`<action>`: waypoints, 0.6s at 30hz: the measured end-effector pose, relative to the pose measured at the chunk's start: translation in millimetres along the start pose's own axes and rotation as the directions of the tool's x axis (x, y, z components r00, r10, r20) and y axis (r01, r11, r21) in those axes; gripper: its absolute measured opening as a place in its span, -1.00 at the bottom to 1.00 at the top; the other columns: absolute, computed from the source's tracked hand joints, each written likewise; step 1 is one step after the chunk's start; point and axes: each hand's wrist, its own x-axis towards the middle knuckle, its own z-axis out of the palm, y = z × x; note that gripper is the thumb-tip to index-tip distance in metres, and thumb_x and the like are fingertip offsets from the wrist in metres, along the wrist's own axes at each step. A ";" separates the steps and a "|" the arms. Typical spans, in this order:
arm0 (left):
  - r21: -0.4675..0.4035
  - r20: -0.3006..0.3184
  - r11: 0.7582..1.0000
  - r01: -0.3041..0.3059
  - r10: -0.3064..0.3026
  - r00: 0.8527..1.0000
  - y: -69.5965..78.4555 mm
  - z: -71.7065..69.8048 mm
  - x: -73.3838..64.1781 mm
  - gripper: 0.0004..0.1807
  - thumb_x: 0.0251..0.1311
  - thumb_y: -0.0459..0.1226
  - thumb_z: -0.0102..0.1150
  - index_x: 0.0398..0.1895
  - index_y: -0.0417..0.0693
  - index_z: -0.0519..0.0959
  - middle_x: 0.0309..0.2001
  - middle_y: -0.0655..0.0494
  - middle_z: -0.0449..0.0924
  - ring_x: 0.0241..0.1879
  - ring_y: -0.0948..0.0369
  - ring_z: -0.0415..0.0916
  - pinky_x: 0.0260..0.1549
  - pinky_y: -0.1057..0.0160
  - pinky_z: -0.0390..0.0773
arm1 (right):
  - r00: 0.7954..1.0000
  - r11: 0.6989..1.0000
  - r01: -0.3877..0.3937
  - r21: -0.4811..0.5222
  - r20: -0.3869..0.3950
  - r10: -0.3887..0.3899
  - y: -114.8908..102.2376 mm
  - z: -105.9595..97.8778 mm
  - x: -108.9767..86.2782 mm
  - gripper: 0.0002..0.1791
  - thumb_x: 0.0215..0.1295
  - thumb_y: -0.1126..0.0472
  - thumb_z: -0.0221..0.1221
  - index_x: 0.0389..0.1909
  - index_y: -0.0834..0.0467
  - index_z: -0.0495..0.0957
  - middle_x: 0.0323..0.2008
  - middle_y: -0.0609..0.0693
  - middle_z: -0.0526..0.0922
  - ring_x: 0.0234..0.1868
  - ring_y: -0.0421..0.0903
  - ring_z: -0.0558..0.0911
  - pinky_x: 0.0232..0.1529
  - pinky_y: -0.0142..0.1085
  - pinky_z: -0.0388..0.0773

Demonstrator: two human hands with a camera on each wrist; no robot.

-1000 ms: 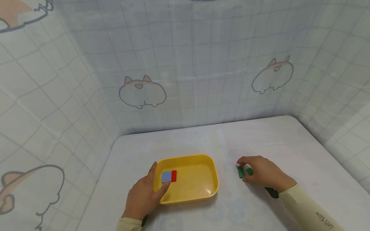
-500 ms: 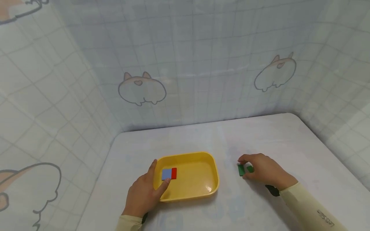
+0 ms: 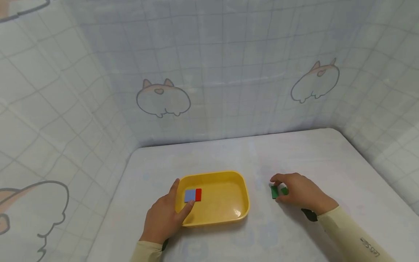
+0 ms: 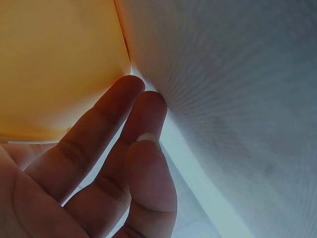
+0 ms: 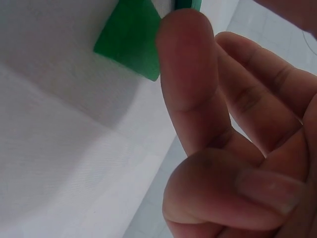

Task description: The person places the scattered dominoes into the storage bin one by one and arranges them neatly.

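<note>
My left hand [image 3: 163, 219] grips the left side of a yellow tray [image 3: 247, 209], thumb over the rim and fingers along the outside. In the tray, a light blue square piece [image 3: 190, 195] lies against a narrow red piece [image 3: 198, 195]. My right hand [image 3: 302, 192] is low on the table, thumb and forefinger curled round the ends of a flat green rectangular piece [image 3: 274, 192]. A second green piece [image 3: 284, 190] shows in the gap of that hand. In the right wrist view, a finger partly hides the green [image 5: 131, 42]. How firm this hold is stays hidden.
The white table [image 3: 262, 153] runs back to a grid-patterned curtain [image 3: 222, 91] with cartoon animal prints. More of this curtain rises at the left and right sides. White table surface lies between the tray and the right hand.
The whole head view has shifted slightly. Both hands, the tray and the coloured pieces keep nearly the same places relative to one another.
</note>
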 end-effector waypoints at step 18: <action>0.011 -0.036 1.000 -0.013 0.013 0.999 -1.1 5.0 -3.7 0.05 0.34 0.51 -0.10 0.69 0.07 0.17 -0.09 -0.09 0.75 -0.19 0.00 0.71 -0.26 -0.11 0.68 | 0.986 0.996 0.087 -0.039 -0.137 -0.091 -19.8 -11.7 10.4 -0.39 0.18 0.12 0.51 0.27 0.05 0.61 -0.09 -0.26 0.71 -0.63 -0.38 0.39 -0.37 -0.34 0.50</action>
